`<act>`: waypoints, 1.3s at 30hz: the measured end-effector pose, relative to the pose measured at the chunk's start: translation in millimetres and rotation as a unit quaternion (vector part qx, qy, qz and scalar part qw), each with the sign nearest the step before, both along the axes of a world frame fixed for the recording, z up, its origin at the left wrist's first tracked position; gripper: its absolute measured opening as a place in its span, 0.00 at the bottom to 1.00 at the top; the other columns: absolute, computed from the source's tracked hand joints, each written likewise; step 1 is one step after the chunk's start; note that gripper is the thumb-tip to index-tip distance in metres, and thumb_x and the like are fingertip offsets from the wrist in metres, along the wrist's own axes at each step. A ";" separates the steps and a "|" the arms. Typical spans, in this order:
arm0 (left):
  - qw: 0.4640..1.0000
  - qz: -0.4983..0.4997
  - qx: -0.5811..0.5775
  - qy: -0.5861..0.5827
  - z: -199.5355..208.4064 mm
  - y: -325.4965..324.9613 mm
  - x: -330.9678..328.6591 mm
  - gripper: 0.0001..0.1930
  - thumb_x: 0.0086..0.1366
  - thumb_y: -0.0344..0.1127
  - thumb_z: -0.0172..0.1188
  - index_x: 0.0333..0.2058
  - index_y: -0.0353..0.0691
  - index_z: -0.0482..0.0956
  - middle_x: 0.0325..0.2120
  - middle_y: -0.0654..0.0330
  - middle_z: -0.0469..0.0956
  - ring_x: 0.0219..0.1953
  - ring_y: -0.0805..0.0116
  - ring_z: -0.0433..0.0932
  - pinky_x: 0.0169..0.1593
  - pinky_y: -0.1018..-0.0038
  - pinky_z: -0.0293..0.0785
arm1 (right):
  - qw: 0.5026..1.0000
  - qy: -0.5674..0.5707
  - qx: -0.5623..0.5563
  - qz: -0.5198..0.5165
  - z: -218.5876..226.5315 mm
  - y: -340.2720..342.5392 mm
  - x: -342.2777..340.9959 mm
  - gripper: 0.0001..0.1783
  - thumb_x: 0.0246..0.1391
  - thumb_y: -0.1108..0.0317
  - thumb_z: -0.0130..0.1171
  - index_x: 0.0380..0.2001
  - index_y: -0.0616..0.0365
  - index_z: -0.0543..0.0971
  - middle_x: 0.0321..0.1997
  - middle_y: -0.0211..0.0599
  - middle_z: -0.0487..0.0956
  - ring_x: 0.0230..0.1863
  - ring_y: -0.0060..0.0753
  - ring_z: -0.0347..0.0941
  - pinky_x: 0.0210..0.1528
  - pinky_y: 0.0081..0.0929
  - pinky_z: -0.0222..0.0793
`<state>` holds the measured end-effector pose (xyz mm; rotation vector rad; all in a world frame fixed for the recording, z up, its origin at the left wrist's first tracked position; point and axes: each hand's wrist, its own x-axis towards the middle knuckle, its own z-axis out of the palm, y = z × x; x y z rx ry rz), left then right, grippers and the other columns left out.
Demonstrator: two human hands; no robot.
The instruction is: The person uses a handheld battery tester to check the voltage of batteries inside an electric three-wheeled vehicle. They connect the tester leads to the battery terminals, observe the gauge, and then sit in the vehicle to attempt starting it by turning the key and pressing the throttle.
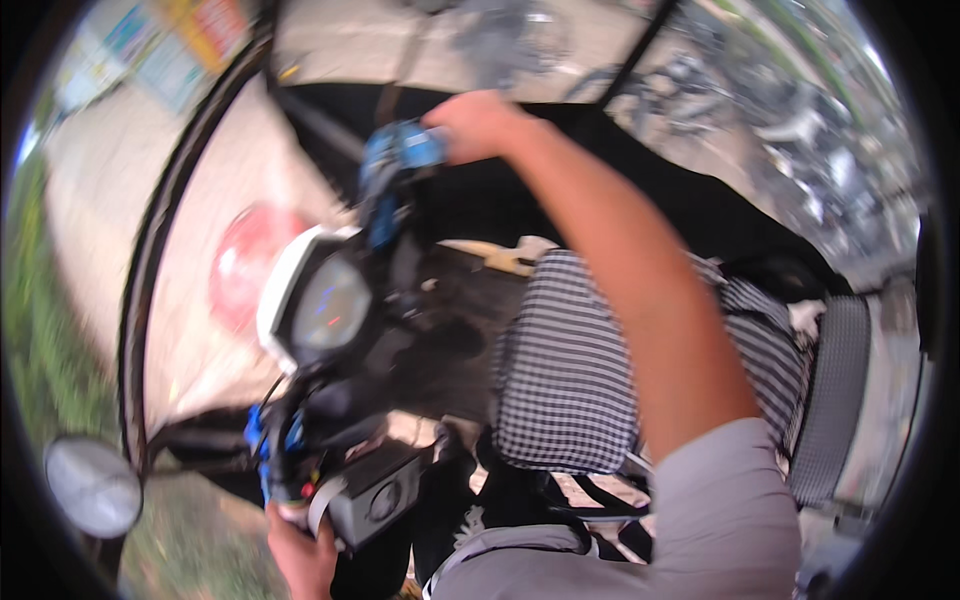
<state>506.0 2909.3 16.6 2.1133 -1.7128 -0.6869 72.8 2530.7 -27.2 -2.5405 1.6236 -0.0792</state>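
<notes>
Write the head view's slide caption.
Left hand and right hand grip a blue-black handlebar near a black-white checkered seat.

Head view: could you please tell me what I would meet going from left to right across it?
Round mirror → left hand → right hand → checked seat cushion → grey textured panel.
</notes>
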 end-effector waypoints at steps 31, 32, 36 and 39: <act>0.981 -0.089 0.058 -0.163 23.4 -28.0 -1.1 0.22 0.63 0.45 0.60 0.43 0.27 0.78 0.29 0.45 0.82 0.31 0.44 0.82 0.39 0.52 0.78 | 0.995 0.048 0.003 -0.085 -1.9 -3.5 24.7 0.10 0.44 0.60 0.64 0.33 0.43 0.86 0.38 0.34 0.85 0.47 0.41 0.81 0.51 0.47 0.70; 0.981 -0.084 0.067 -0.162 25.5 -28.7 -2.7 0.22 0.63 0.45 0.60 0.43 0.27 0.78 0.29 0.45 0.82 0.32 0.44 0.82 0.39 0.52 0.78 | 0.995 0.055 0.006 -0.078 -1.2 -3.7 23.6 0.10 0.44 0.60 0.64 0.33 0.44 0.85 0.38 0.35 0.85 0.47 0.42 0.82 0.51 0.47 0.70; 0.979 -0.043 0.104 -0.170 29.5 -23.6 -3.4 0.22 0.63 0.44 0.60 0.43 0.27 0.78 0.29 0.45 0.82 0.32 0.44 0.82 0.40 0.52 0.78 | 0.997 0.061 0.029 -0.031 0.2 -7.2 18.8 0.10 0.46 0.58 0.62 0.31 0.47 0.83 0.35 0.37 0.84 0.42 0.45 0.82 0.42 0.49 0.76; 0.988 0.015 0.096 -0.121 23.4 -16.8 -0.9 0.26 0.57 0.41 0.65 0.48 0.27 0.73 0.29 0.43 0.82 0.32 0.41 0.82 0.38 0.54 0.78 | 0.997 0.051 0.062 0.017 5.1 -14.6 14.5 0.10 0.45 0.59 0.62 0.31 0.48 0.83 0.34 0.40 0.84 0.41 0.47 0.82 0.40 0.45 0.78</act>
